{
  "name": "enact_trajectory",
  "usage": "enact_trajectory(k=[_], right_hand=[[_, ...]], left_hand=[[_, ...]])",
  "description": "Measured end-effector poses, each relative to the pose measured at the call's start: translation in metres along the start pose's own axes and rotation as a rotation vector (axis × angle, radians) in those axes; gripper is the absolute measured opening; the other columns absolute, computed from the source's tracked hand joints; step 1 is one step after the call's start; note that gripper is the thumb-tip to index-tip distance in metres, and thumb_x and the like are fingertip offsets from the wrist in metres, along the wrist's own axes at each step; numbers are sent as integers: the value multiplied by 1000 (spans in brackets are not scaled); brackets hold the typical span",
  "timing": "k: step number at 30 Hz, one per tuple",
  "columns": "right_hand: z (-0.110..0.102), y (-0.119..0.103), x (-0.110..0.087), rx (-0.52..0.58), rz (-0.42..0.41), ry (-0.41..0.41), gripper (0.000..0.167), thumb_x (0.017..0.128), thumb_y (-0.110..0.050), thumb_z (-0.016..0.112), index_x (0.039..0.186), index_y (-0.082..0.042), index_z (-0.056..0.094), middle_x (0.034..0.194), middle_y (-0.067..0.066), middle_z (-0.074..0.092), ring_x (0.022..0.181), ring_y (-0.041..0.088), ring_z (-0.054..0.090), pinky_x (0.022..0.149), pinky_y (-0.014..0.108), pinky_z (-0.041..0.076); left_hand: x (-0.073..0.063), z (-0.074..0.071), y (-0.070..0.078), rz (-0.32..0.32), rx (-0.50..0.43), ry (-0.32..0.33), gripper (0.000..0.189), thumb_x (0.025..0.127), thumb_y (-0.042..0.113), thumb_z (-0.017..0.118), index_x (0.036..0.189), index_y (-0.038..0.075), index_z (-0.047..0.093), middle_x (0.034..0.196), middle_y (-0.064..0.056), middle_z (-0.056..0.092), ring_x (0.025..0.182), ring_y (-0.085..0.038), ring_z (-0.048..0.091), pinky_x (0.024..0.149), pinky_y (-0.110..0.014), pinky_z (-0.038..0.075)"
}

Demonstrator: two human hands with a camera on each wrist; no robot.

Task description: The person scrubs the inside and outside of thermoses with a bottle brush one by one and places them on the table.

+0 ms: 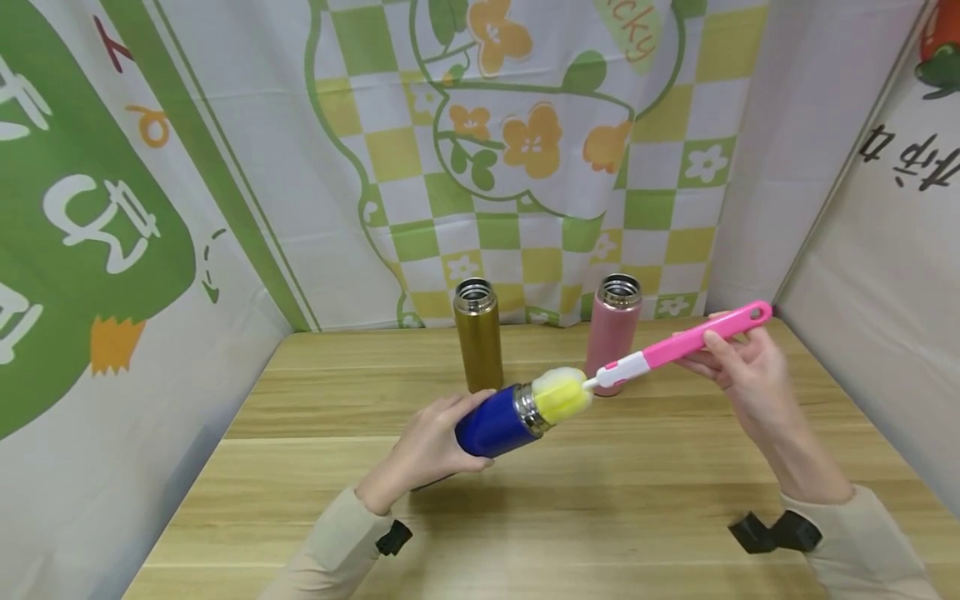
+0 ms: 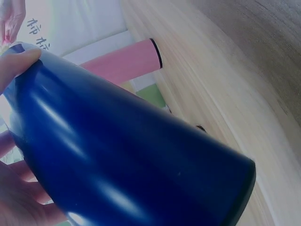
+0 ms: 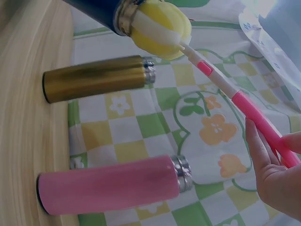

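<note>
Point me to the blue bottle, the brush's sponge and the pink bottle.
blue bottle (image 1: 498, 422), head view: side of the body, just below the metal neck.
sponge (image 1: 561, 397), head view: middle of the yellow-and-white head.
pink bottle (image 3: 112, 185), right wrist view: middle of the body.

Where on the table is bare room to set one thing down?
The table is bare left of the gold bottle and at the front between the sleeves. A narrower gap parts the gold bottle from the pink bottle. Above the middle it is crowded: the left grip holds the blue bottle, the right grip the brush.
</note>
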State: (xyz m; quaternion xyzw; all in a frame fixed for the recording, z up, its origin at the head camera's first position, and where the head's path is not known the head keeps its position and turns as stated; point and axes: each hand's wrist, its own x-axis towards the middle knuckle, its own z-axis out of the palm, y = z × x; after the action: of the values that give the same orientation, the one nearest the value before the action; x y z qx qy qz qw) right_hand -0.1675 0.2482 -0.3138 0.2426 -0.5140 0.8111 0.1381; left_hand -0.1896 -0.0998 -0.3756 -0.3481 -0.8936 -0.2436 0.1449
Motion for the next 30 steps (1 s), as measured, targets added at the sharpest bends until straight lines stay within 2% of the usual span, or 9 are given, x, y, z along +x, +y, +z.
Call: enact_trajectory(k=[7, 19, 25, 30], right_hand=[[7, 3, 0, -58, -1, 54, 16, 90, 3, 40, 106, 2, 42, 89, 14, 65, 82, 23, 64, 75, 31, 48], [9, 9, 0, -38, 25, 37, 16, 91, 2, 39, 107, 2, 43, 92, 15, 64, 86, 24, 64, 76, 33, 48], [13, 13, -2, -85, 50, 47, 14, 91, -1, 41, 105, -1, 42, 90, 11, 65, 83, 21, 64, 74, 31, 48], [17, 17, -3, -124, 49, 72, 16, 91, -3, 44, 107, -2, 42, 89, 9, 66, 83, 20, 64, 74, 31, 49]], left_hand=[[2, 2, 3, -6, -25, 9, 79, 53, 34, 81, 124, 17, 51, 99, -9, 60, 87, -21, 57, 70, -38, 48], [1, 1, 4, -14, -22, 23, 79, 52, 33, 81, 124, 17, 51, 100, -9, 59, 88, -22, 57, 70, -40, 48], [2, 3, 5, 13, 11, 40, 79, 52, 35, 81, 123, 17, 52, 96, -7, 59, 84, -20, 57, 68, -38, 48], [4, 4, 6, 7, 10, 32, 80, 52, 35, 81, 124, 17, 51, 95, -7, 59, 83, -19, 57, 67, -37, 48]])
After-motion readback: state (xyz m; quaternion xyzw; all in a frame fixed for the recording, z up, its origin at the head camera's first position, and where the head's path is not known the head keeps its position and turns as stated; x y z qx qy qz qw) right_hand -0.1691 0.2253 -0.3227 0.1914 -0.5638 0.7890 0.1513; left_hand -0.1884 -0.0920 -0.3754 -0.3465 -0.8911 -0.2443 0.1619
